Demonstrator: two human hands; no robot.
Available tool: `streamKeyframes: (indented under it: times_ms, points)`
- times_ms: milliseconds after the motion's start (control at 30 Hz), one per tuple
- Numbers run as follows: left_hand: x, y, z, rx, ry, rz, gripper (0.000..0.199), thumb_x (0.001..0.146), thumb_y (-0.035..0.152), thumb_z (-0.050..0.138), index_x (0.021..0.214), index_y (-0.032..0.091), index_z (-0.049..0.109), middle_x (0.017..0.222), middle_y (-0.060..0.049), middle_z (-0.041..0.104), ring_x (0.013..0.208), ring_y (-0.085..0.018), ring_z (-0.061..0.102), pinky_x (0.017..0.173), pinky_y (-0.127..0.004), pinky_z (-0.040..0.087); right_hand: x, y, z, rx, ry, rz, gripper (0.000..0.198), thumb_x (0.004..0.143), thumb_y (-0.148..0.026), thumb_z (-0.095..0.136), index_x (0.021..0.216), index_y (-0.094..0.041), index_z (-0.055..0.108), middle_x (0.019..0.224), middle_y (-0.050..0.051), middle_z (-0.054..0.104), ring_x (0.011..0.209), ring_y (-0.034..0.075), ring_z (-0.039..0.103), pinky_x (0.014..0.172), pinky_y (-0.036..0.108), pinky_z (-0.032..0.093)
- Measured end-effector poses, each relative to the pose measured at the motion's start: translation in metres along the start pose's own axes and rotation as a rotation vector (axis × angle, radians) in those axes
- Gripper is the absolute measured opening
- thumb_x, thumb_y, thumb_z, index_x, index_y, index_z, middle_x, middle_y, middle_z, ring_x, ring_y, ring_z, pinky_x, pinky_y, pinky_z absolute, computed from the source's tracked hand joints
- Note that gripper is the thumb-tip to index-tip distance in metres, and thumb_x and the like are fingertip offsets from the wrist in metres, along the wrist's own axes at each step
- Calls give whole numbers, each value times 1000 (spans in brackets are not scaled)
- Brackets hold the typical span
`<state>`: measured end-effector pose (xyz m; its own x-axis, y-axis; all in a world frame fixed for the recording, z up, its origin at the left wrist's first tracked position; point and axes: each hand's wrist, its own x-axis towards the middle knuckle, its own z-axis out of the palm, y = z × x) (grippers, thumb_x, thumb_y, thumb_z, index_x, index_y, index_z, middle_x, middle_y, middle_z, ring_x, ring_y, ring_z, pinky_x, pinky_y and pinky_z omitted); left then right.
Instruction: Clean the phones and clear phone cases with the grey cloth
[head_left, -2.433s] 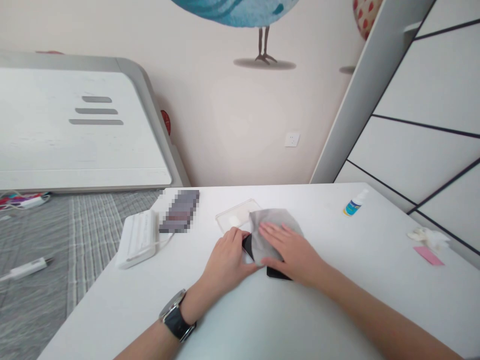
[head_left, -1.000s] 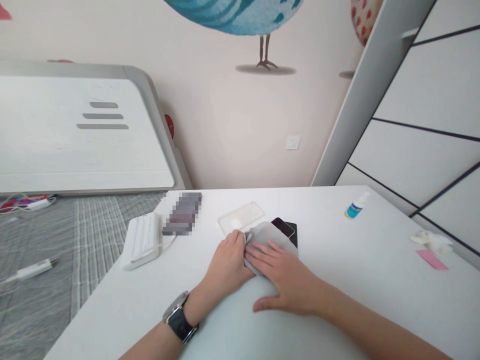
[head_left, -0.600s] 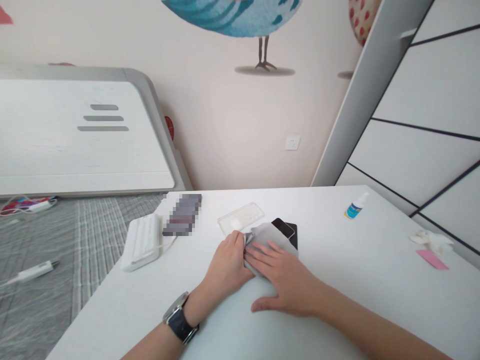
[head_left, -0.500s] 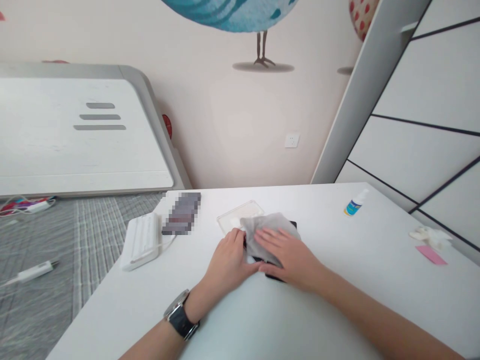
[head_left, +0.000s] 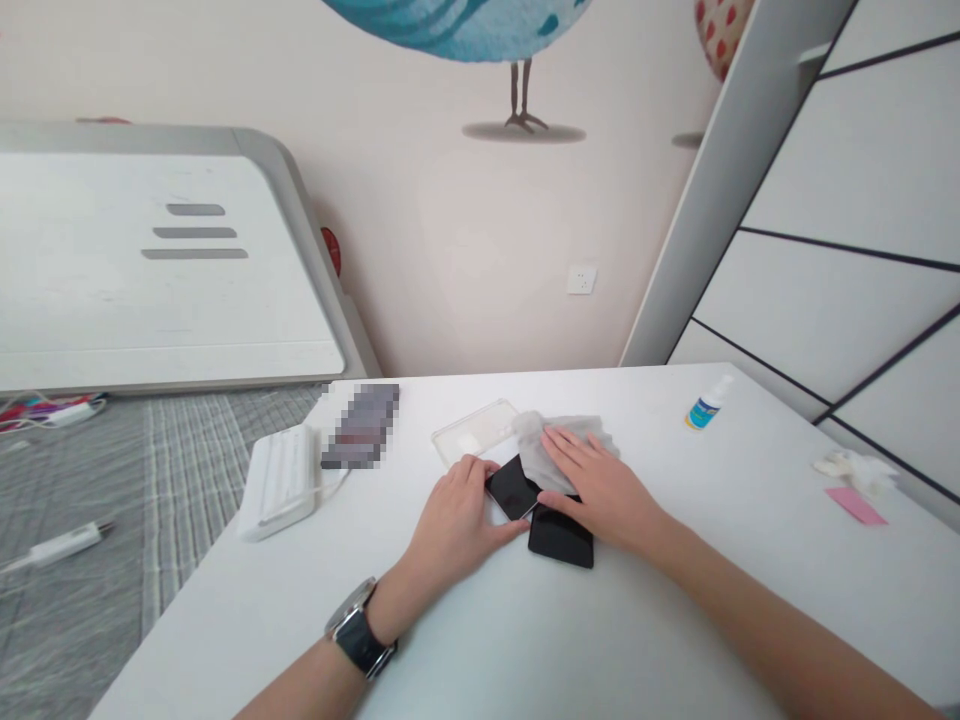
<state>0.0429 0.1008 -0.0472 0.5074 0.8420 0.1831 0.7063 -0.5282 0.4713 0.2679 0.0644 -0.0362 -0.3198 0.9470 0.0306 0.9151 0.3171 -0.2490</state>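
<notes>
My left hand point(head_left: 459, 510) grips a black phone point(head_left: 512, 490) by its left end, thumb at the near edge and fingers at the far edge. Under the fairly flat fingers of my right hand point(head_left: 604, 490) is a crumpled grey cloth point(head_left: 555, 460), pressed over the right part of the phone. That hand's thumb reaches toward the phone's near edge. A second flat, black, glossy object point(head_left: 561, 537) lies just below my right hand, its far side covered. Behind the phone rests a clear phone case point(head_left: 474, 430), close to the cloth.
On the white table point(head_left: 652, 640), a white power bank point(head_left: 279, 480) with a cable lies at left beside a pixelated dark device point(head_left: 361, 428). A spray bottle point(head_left: 705, 404) stands at back right. Crumpled white tissue point(head_left: 862, 472) and a pink slip point(head_left: 856, 505) lie at far right.
My right hand and the cloth have slid right and slightly away, uncovering the left part of the phone and more of the second black object. My left hand stays put.
</notes>
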Motion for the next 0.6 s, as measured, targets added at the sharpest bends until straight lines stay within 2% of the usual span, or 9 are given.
streamKeyframes:
  times_ms: [67,133,200,267,333,400,433,533,600]
  points:
    - [0,-1,0,1,-1,-3,50,78,42,81,113,19,55,112,-10,60,105,-31,62,94,-49,52,-3,-4,2,13,-21,-43,106,92,-85,33,163,-7,25,170,15,19,160,31,17,132,54,12]
    - [-1,-2,1,42,-1,-13,43,78,35,80,108,19,54,108,-9,60,101,-31,62,91,-48,53,-7,-15,5,84,-80,-204,113,87,-89,38,164,-9,21,171,13,17,161,30,16,132,51,11]
    - [-1,-2,2,76,-3,-18,37,76,29,78,102,20,54,103,-8,59,98,-30,62,88,-47,54,-9,-23,8,144,-120,-331,108,88,-88,38,165,-14,20,171,10,19,160,27,20,132,48,14]
    - [0,-2,2,71,4,-12,37,77,31,78,103,20,54,103,-8,60,99,-30,62,88,-47,54,-7,-19,7,137,-89,-296,99,93,-84,35,165,-16,24,171,9,24,159,26,25,132,49,18]
    - [0,-2,1,37,8,-1,45,77,40,81,109,20,55,108,-9,61,102,-31,62,91,-48,53,-3,-8,4,82,-14,-158,90,98,-78,31,164,-17,29,169,10,28,158,27,28,130,53,21]
    - [0,-1,1,8,7,12,48,79,45,81,112,20,55,111,-9,62,103,-30,63,92,-48,53,-1,-1,2,34,43,-46,90,98,-77,32,163,-15,31,168,13,29,158,31,28,129,58,21]
    - [0,-2,1,5,9,16,47,79,44,80,112,21,56,111,-9,62,103,-30,63,92,-48,53,-1,-2,2,29,44,-41,92,97,-79,34,162,-13,32,168,14,30,158,32,27,129,59,20]
    - [0,-3,2,47,10,22,40,77,31,78,107,21,54,107,-8,61,101,-29,63,90,-46,54,-4,-16,7,112,-35,-228,102,89,-85,43,162,-14,33,168,13,32,157,32,28,131,55,18]
    - [-1,-3,2,80,-8,14,36,74,21,74,103,21,53,104,-8,60,97,-29,63,87,-45,54,-4,-23,8,177,-79,-347,94,91,-83,44,161,-21,37,167,9,36,156,29,32,131,52,19]
